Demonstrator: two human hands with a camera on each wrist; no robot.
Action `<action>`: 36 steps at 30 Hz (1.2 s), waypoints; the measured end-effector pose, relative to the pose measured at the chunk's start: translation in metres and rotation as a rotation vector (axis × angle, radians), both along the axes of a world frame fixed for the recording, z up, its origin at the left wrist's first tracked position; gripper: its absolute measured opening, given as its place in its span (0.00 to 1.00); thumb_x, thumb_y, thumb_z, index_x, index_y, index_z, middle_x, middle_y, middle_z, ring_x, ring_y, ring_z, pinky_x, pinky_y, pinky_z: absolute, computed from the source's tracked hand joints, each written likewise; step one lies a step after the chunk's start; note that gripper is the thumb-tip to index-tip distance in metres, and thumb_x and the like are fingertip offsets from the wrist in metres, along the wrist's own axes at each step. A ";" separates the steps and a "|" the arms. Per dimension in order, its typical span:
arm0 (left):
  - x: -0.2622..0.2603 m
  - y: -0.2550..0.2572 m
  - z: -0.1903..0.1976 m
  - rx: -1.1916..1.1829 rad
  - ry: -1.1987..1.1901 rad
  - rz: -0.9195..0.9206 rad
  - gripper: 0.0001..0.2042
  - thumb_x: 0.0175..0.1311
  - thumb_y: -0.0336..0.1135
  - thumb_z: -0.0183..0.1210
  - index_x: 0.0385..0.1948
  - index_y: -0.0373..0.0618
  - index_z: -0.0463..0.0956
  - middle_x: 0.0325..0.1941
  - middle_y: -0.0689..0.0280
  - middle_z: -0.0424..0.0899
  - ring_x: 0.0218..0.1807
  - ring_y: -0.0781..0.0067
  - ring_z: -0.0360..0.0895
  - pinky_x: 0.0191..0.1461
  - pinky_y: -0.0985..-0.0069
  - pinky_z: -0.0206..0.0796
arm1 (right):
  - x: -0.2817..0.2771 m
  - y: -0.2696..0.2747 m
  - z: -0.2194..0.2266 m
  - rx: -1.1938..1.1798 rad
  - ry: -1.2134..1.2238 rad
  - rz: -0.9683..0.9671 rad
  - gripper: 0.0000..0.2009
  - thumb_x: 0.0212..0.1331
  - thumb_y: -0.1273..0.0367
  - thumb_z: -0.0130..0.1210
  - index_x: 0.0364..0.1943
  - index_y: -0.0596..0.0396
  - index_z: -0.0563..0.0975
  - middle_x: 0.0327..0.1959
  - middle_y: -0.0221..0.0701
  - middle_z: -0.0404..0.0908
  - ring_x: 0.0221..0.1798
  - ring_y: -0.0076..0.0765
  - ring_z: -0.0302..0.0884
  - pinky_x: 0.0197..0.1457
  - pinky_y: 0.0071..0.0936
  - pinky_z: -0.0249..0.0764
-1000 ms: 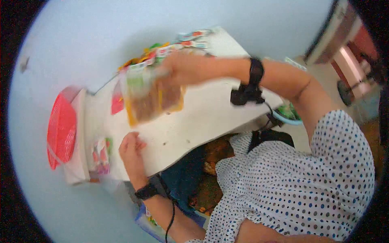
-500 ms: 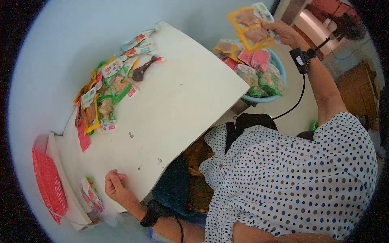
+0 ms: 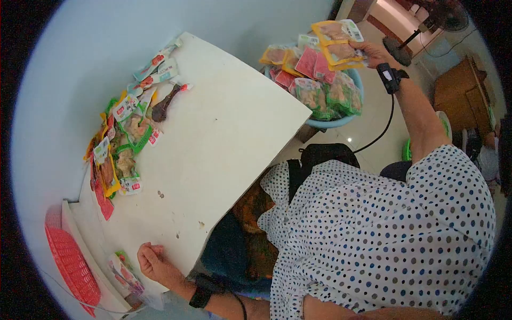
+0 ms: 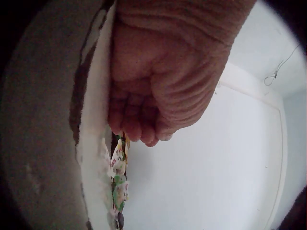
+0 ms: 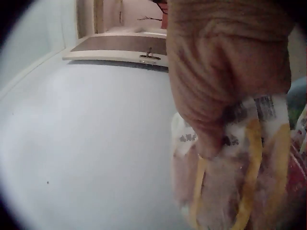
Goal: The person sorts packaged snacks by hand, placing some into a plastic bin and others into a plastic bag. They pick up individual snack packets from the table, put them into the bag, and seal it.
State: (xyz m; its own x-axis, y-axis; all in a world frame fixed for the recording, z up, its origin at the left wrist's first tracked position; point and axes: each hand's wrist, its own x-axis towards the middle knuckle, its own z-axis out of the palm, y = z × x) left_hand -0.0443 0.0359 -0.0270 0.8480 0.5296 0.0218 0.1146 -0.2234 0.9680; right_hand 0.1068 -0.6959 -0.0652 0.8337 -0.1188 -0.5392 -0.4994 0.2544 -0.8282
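Observation:
In the head view the right hand pinches yellow-edged packets over a blue basin heaped with packaged food. The right wrist view shows the right hand's thumb pressed on the clear packets. The left hand rests at the near left edge of the white table, fingers loosely curled and holding nothing; the left wrist view shows the same hand beside the table edge. A pile of mixed packets lies along the table's far left side, with a dark drumstick packet at its right.
A red plastic basket stands at the left beyond a raised white ledge. Another packet lies near the left hand. A cardboard box and a standing fan are at the right.
The right hand has carried the yellow-edged packets from above the table to the basin at the right, and lowered slightly. The left hand stays at the table edge; the head view has shifted.

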 end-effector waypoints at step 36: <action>-0.007 0.010 -0.003 -0.010 0.018 -0.038 0.11 0.72 0.36 0.52 0.31 0.37 0.74 0.22 0.70 0.70 0.27 0.82 0.64 0.34 0.82 0.60 | -0.044 -0.015 -0.075 -1.340 0.528 0.074 0.29 0.56 0.57 0.60 0.53 0.68 0.73 0.50 0.49 0.79 0.53 0.46 0.78 0.55 0.36 0.74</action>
